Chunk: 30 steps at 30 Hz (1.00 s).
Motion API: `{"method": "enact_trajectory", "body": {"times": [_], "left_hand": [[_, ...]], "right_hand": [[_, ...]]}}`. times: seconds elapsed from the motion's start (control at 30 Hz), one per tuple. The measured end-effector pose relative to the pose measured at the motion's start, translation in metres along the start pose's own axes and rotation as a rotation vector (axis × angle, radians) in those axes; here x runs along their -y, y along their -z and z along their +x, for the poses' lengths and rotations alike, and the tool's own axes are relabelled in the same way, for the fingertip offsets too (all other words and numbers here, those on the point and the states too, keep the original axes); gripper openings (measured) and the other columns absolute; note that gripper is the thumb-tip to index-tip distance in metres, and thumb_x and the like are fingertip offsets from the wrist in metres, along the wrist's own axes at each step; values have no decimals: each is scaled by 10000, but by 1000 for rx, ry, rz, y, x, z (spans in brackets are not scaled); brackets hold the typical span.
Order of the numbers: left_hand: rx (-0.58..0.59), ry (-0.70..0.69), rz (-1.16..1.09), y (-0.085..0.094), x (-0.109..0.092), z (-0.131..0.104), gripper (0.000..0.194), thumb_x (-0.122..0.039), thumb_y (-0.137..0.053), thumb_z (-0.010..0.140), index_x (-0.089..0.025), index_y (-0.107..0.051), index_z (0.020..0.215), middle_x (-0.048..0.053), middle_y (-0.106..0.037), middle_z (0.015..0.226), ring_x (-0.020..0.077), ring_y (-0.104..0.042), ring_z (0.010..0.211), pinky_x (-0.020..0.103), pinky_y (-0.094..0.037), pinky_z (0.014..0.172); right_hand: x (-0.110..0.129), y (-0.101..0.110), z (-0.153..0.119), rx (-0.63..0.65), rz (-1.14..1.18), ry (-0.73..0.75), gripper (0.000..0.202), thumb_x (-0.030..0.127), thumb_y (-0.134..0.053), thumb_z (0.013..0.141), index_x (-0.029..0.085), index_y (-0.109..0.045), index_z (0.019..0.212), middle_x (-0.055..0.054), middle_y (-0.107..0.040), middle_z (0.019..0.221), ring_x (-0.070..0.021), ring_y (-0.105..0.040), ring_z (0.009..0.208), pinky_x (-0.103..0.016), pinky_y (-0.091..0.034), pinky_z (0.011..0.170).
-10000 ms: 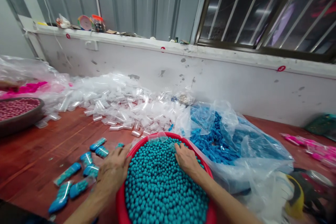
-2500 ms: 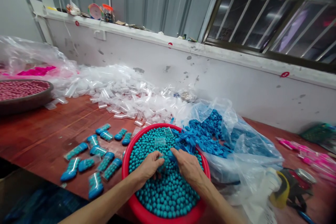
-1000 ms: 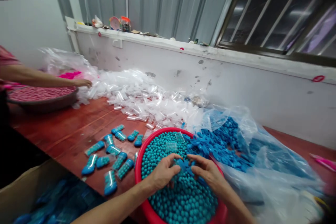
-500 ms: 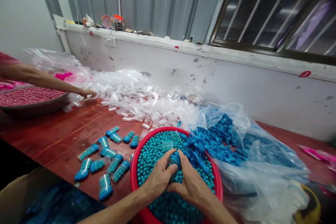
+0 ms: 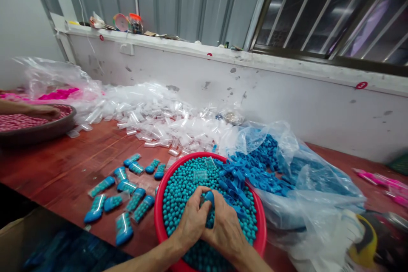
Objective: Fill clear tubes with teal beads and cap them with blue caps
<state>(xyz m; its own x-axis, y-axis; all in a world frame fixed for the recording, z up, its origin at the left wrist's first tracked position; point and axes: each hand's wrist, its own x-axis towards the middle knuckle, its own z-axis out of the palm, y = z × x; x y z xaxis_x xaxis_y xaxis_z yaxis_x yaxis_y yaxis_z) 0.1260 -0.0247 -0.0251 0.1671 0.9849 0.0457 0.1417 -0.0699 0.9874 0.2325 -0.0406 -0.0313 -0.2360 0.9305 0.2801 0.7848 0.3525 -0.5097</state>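
Well left of our hands, a co-worker's hand (image 5: 44, 112) is at a basin (image 5: 60, 127); nearer, filled packs (image 5: 135, 199) look done; sleeves (image 5: 159, 127) beyond seem unfilled. Our left hand (image 5: 191, 216) and right hand (image 5: 225, 223), fingers curled, grip a blue-tipped pack (image 5: 209, 198) between them, over plentiful beads (image 5: 177, 178); rightward, blue pieces (image 5: 237, 176) crowd the tub (image 5: 262, 225).

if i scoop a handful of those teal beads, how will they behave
The beads look round and smooth, so they'd probably roll and slip. Lying loose in the red tub, they'd likely slide into any hollow rather than hold a shape.
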Motion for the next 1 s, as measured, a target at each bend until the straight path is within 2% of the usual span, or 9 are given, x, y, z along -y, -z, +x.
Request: {"method": "enact_trajectory", "body": {"times": [0.1, 0.2, 0.37, 0.5, 0.57, 0.67, 0.83, 0.9, 1.0], "left_hand": [[41, -67, 119, 12, -3, -2, 227, -193, -393, 779, -189, -515, 970, 15, -612, 864, 165, -558, 801, 255, -403, 759], [21, -64, 285, 45, -6, -3, 293, -240, -404, 790, -209, -507, 1063, 13, -630, 892, 180, -572, 812, 256, -406, 756], [-153, 49, 775, 122, -4, -4, 391, -326, -347, 823, -238, -470, 1184, 51, -635, 1000, 230, -587, 868, 306, -417, 749], [-389, 77, 1140, 150, -2, -5, 449, -334, -299, 830, -183, -451, 1224, 128, -611, 1031, 271, -594, 838, 337, -430, 679], [-420, 2, 1074, 145, -3, -4, 431, -329, -296, 830, -161, -489, 1176, 123, -615, 1011, 257, -589, 869, 329, -431, 716], [-277, -28, 722, 120, -3, 1, 391, -358, -337, 819, -165, -512, 1111, 46, -636, 783, 199, -603, 748, 284, -446, 678], [-58, 280, 98, 58, 4, 17, 521, -395, -433, 759, -82, -387, 1173, 30, -587, 729, 149, -563, 542, 232, -407, 437], [-2, 302, -28, 39, 9, 20, 447, -377, -431, 760, -89, -440, 1102, 68, -605, 829, 164, -594, 642, 247, -445, 504], [21, 137, 31, 32, 13, 16, 242, -291, -413, 764, -138, -528, 913, 67, -627, 867, 181, -591, 816, 274, -450, 716]], "right_hand": [[0, -1, -4, 151, -7, -24, 723, 321, -603, 679, 55, -295, 1276, -206, -512, 1144, -302, -551, 979, -404, -465, 783], [-7, 5, -1, 255, -21, 8, 753, 333, -581, 734, 98, -211, 1346, -186, -466, 1226, -292, -507, 1062, -392, -433, 845], [-20, 17, 36, 173, -177, 50, 403, 200, -412, 848, 174, -409, 1250, -100, -529, 1125, -211, -557, 957, -296, -452, 784], [-22, 8, 75, 199, -352, 120, 440, 125, -425, 821, 209, -383, 1251, -92, -468, 1220, -205, -533, 973, -280, -454, 743], [-21, 1, 88, 241, -387, 132, 386, 115, -452, 802, 225, -452, 1171, -78, -516, 1143, -200, -530, 963, -280, -446, 744], [-20, -4, 96, 259, -378, 120, 234, 157, -497, 783, 191, -529, 1013, -78, -554, 1006, -201, -551, 900, -289, -448, 725], [-13, -3, 74, 216, -249, 82, 364, 286, -513, 783, 147, -444, 1112, -99, -536, 1031, -201, -555, 915, -296, -450, 743], [-6, -7, 55, 167, -43, 55, 379, 272, -512, 777, 149, -428, 1125, -83, -552, 1010, -188, -556, 901, -284, -447, 751], [-1, -10, 26, 137, 186, 42, 342, 193, -509, 759, 174, -464, 1097, -61, -570, 989, -179, -555, 881, -275, -447, 745]]}}
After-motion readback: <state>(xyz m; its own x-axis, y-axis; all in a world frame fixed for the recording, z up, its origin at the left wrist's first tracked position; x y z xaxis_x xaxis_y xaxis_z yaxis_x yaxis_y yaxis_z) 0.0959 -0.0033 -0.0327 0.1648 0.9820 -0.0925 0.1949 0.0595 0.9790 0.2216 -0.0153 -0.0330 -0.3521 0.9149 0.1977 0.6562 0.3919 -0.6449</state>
